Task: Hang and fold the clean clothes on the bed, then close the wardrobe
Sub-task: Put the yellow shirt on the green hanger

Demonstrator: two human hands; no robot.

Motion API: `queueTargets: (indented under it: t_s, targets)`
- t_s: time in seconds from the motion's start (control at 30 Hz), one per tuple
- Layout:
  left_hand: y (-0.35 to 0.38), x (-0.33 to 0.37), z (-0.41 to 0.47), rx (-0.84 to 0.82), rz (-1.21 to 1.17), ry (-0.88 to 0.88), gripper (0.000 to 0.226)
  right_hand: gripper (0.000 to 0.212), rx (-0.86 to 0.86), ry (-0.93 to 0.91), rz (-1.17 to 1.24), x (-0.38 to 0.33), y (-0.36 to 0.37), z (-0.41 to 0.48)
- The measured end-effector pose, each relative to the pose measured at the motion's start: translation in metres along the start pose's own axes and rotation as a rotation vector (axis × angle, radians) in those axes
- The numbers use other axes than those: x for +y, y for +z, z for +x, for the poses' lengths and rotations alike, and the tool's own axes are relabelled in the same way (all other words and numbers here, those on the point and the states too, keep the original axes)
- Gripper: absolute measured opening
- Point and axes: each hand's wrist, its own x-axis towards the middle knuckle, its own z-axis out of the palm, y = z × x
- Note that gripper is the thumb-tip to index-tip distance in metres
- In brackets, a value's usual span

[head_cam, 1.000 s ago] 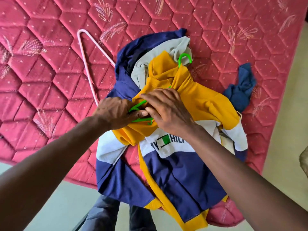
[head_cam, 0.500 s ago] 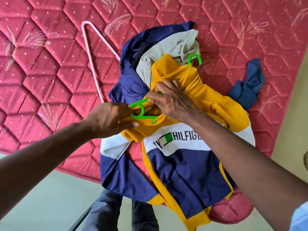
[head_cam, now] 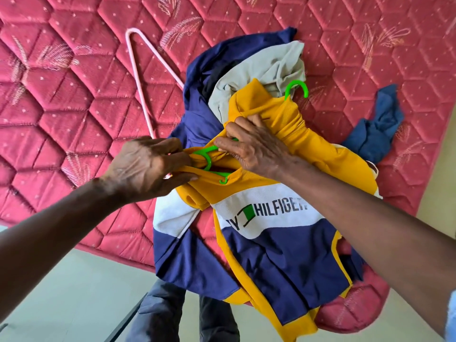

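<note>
Both hands (head_cam: 148, 166) (head_cam: 251, 146) grip yellow shirt (head_cam: 320, 154) collar around green hanger (head_cam: 209, 160) (hook (head_cam: 297, 88) poking out) on mattress (head_cam: 61, 114).

Single head-worn view, aimed steeply down
Set close above the near edge of the pink mattress (head_cam: 74, 134), facing across it toward its far side, wide-angle

1. The right hand (head_cam: 251, 149) is moved off the hanger (head_cam: 209, 159) and further up the shirt (head_cam: 283, 255); its fingers are now dug into the yellow cloth there.
2. The hanger's looped end, mostly covered a second ago, is bared between the two hands.
3. The yellow opening is drawn wider round that end by the left hand (head_cam: 145, 166), which now pinches the cloth's edge.
4. More of the lettering (head_cam: 278, 211) is uncovered.
</note>
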Motion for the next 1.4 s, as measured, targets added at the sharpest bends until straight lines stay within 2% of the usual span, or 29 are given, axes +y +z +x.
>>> queueTargets:
  t_s: [0.1, 0.2, 0.3, 0.43, 0.57, 0.77, 0.97, 1.07, 1.17, 1.23, 1.33, 1.4]
  targets:
    - [-0.001, -0.004, 0.005, 0.006, 0.072, 0.042, 0.038, 0.019, -0.002, -0.007, -0.031, 0.000, -0.002, 0.002]
    - [-0.005, -0.006, 0.011, 0.004, 0.110, 0.008, 0.044, 0.015, 0.015, -0.007, -0.076, 0.004, -0.006, 0.001]
    - [-0.007, -0.006, 0.018, -0.045, 0.108, -0.073, 0.055, 0.008, 0.032, 0.004, -0.116, 0.007, -0.011, 0.002]
    - [-0.003, 0.002, 0.025, -0.056, 0.085, -0.194, 0.057, 0.008, 0.057, 0.016, -0.107, 0.011, -0.015, 0.001]
    - [0.003, 0.004, 0.027, -0.114, 0.031, -0.305, 0.067, 0.013, 0.058, 0.017, -0.117, 0.009, -0.018, 0.000]
    - [0.000, -0.001, 0.026, -0.119, 0.063, -0.190, 0.065, 0.016, -0.002, 0.024, -0.100, 0.008, -0.017, -0.003]
    - [-0.009, -0.004, 0.024, -0.124, 0.146, -0.028, 0.040, 0.020, -0.080, 0.027, -0.049, 0.008, -0.016, 0.003]
    - [-0.015, -0.006, 0.023, -0.086, 0.088, -0.022, 0.046, 0.021, -0.082, 0.031, -0.038, 0.011, -0.020, 0.004]
    - [-0.016, -0.003, 0.028, -0.080, 0.056, 0.007, 0.038, 0.021, -0.082, 0.052, -0.022, 0.012, -0.022, 0.004]
    - [-0.015, 0.001, 0.029, -0.059, 0.076, 0.009, 0.038, 0.020, -0.090, 0.103, 0.038, 0.013, -0.024, 0.001]
    - [-0.012, 0.007, 0.022, -0.012, 0.047, -0.038, 0.042, 0.030, -0.056, 0.260, 0.167, 0.023, -0.029, 0.004]
    - [-0.008, 0.011, 0.018, 0.017, 0.054, -0.047, 0.042, 0.033, -0.111, 0.252, 0.217, 0.030, -0.030, 0.007]
